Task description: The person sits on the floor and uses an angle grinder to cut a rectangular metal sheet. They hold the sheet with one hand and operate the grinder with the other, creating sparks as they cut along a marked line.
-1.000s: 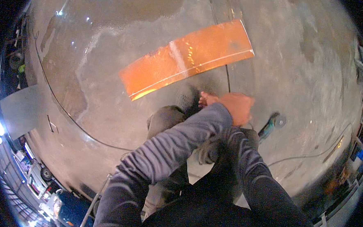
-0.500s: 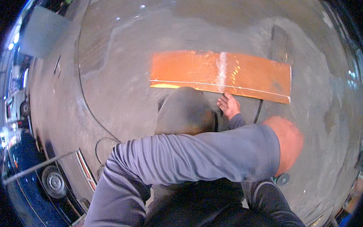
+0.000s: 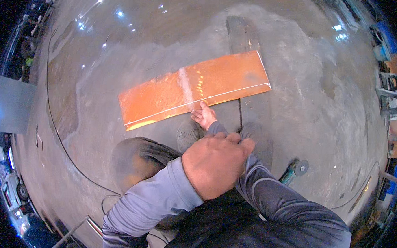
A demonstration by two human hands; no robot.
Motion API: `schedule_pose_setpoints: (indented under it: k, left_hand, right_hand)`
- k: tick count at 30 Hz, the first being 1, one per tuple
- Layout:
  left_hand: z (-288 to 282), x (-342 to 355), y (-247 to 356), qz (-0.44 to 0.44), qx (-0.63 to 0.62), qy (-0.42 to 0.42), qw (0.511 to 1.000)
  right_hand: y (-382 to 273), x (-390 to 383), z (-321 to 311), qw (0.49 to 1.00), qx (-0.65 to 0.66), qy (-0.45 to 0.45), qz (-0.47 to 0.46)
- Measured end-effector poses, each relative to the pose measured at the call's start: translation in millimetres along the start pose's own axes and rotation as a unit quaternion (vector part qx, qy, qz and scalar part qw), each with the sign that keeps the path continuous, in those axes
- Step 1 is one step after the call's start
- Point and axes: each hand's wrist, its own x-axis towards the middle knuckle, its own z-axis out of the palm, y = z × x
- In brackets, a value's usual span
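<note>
A long orange sheet (image 3: 232, 72) lies on the floor in front of me, slanting up to the right. A white line runs along its near edge, and a pale band and yellow marks cross its middle. My right hand (image 3: 204, 117) is at that near edge, palm turned up, its thumb over the top and its fingertips at the rim. My left hand (image 3: 216, 165) is closed, back upward, in front of my right forearm sleeve (image 3: 267, 186). Its fingertips are hidden, so whatever it grips does not show. An angle grinder (image 3: 293, 171) lies right of my arms.
A dark cable (image 3: 67, 151) curves over the concrete floor at left. Beyond it stands a grey panel (image 3: 14, 105). My bent knee (image 3: 131, 161) and mesh shoe (image 3: 189, 136) are close to the sheet. Shelves and boxes (image 3: 391, 93) line the far right.
My view has turned, so the sheet now slants and sits further left. My left hand has come from near my right elbow toward the middle. My right hand remains at the sheet's edge.
</note>
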Motion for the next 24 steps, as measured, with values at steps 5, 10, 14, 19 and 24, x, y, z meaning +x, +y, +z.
schedule_pose_setpoints:
  k: [5,10,14,19,24]
  left_hand:
    - [7.4,12.1,-15.3,-0.023,0.015,-0.018,0.999]
    - [31.6,-4.0,-21.6,-0.017,0.016,0.018,1.0]
    - [26.4,-15.9,-21.7,0.016,0.0,0.055,0.998]
    - [2.7,-24.6,-20.3,-0.006,0.006,0.058,0.998]
    - [0.8,-34.6,-20.1,0.056,-0.016,0.09,0.994]
  right_hand:
    - [-13.2,-16.8,14.7,0.996,0.019,-0.031,-0.082]
    - [-29.4,-47.3,32.2,0.975,0.021,-0.103,-0.193]
    - [-95.8,-74.4,51.7,0.95,-0.039,-0.069,-0.302]
    - [-191.7,-93.3,19.6,0.932,-0.112,-0.031,-0.343]
    - [-280.2,-94.5,-77.1,0.931,-0.138,0.087,-0.326]
